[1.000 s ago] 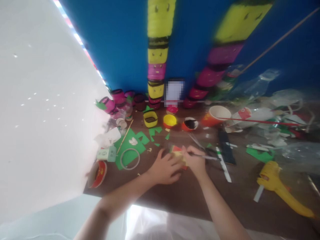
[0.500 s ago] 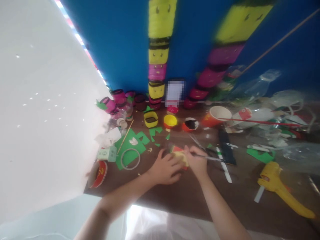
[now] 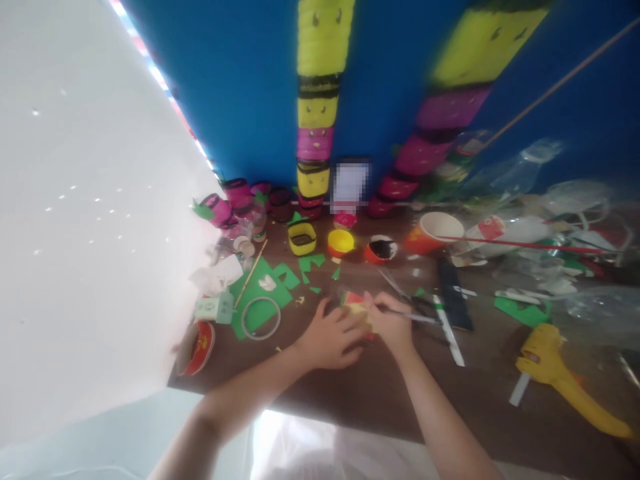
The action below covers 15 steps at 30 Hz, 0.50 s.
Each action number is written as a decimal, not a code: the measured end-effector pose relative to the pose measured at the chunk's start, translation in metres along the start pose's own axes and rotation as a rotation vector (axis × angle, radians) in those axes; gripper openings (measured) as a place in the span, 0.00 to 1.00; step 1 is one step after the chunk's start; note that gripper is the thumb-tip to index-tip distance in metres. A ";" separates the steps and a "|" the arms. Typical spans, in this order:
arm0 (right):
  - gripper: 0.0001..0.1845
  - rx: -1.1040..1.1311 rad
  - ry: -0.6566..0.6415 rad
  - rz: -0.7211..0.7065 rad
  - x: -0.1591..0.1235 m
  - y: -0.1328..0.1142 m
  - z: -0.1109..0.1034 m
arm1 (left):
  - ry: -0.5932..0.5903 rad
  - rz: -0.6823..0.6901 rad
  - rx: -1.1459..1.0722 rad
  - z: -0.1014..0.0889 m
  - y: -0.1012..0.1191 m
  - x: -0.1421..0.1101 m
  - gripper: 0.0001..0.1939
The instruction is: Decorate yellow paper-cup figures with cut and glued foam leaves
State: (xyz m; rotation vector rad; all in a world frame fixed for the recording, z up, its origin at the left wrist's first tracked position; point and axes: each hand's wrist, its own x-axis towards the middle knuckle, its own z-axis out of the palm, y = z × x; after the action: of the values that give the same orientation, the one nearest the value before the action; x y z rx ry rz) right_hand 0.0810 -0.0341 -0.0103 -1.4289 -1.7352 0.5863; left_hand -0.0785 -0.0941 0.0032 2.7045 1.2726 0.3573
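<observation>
Near the table's front edge, my left hand [image 3: 333, 333] lies with its fingers spread over a small yellow and red piece [image 3: 357, 308], pressing on it. What that piece is made of is blurred, and the hand covers much of it. My right hand [image 3: 391, 323] is closed in a writing grip on a slim grey pen-like stick [image 3: 417, 316]. The stick's shaft points out to the right, and its working end is hidden at the fingertips over the yellow part. A white marker with a green band [image 3: 449, 331] lies to the right of this hand.
Green sheet scraps [image 3: 265, 287] and a tape roll [image 3: 261, 319] lie left. Behind the hands stand a yellow cup [image 3: 341, 243], a cup of dark paint [image 3: 381, 249] and a large paper cup [image 3: 436, 231]. A yellow glue gun [image 3: 565, 380] and plastic bottles [image 3: 505, 233] lie right.
My right hand and the stick shifted slightly right, then back left over the piece. My left hand stays in place.
</observation>
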 end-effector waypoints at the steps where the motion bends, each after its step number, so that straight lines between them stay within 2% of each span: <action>1: 0.22 0.000 -0.003 -0.002 0.000 0.000 0.000 | 0.001 0.001 0.001 0.000 0.000 0.000 0.22; 15: 0.21 -0.007 0.006 0.001 0.001 -0.001 -0.001 | 0.011 0.001 0.007 0.002 0.000 0.000 0.22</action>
State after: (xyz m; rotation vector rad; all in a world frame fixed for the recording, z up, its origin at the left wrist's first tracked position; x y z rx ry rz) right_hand 0.0807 -0.0339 -0.0085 -1.4350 -1.7333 0.5761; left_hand -0.0786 -0.0941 0.0016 2.7130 1.2781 0.3683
